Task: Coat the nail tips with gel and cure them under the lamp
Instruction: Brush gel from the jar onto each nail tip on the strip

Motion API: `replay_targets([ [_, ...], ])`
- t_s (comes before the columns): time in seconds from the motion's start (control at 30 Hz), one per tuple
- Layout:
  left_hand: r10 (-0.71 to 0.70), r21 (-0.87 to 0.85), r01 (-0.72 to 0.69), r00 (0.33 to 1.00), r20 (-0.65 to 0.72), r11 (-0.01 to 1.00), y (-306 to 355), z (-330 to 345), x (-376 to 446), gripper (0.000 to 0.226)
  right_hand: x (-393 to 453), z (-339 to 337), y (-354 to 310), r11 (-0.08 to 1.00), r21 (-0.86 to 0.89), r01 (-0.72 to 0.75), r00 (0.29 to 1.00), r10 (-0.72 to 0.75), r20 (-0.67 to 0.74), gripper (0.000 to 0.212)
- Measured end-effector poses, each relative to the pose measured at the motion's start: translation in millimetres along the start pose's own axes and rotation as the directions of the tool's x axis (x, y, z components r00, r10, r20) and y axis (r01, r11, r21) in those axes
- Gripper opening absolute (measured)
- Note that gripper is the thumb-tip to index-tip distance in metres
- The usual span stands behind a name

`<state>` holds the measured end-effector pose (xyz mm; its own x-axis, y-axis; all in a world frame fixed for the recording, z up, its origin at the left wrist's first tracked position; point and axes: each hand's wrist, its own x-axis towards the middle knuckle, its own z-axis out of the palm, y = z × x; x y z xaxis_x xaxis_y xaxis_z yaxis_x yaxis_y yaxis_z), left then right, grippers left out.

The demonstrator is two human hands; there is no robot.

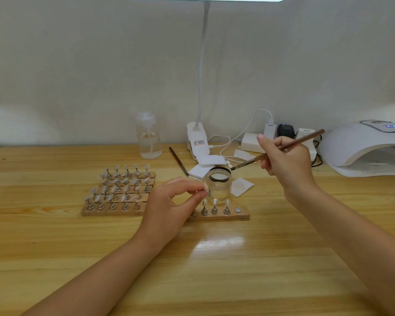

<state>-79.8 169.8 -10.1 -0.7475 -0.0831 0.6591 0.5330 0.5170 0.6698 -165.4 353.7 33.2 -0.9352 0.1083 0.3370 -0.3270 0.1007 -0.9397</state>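
My left hand [169, 201] pinches a small metal stand with a nail tip [206, 188] on it, lifted just above a wooden holder strip [242, 215]. That strip carries several more nail tips on stands and one bare metal disc at its right end. My right hand [285, 163] holds a brown brush [276, 149], its bristle end hovering over the rim of an open glass gel jar [219, 185]. The white curing lamp [365, 147] stands at the far right, its display lit.
Several wooden strips full of nail tips [121, 192] lie left of centre. A clear pump bottle [148, 137], a clip desk lamp [197, 142], white pads [205, 164], a second brush [178, 160], chargers and cables [271, 133] sit along the back.
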Motion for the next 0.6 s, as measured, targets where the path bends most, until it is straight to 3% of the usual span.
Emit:
replay_targets([
  [0.17, 0.022, 0.009, -0.022, 1.0, -0.003, 1.0, -0.4, 0.0, 0.2, 0.026, -31.7, 7.1, 2.7, 0.986, 0.061, 0.153, 0.981, -0.16, 0.113, 0.022],
  [0.4, 0.01, 0.022, -0.01, 1.0, 0.008, 1.0, -1.1, 1.1, -0.5, 0.024, -56.4, 7.2, 9.6, 0.888, 0.012, 0.46, 0.874, -0.455, 0.169, 0.014],
  [0.5, -0.002, 0.026, 0.001, 1.0, 0.018, 1.0, -0.6, 1.6, -0.7, 0.024, -57.5, 6.1, 7.4, 0.873, 0.004, 0.487, 0.859, -0.48, 0.178, 0.018],
  [0.6, -0.027, 0.029, 0.026, 0.999, 0.022, 0.999, 0.3, 1.2, -1.2, 0.022, -58.9, 7.7, 5.8, 0.902, 0.07, 0.426, 0.889, -0.432, 0.154, 0.025],
])
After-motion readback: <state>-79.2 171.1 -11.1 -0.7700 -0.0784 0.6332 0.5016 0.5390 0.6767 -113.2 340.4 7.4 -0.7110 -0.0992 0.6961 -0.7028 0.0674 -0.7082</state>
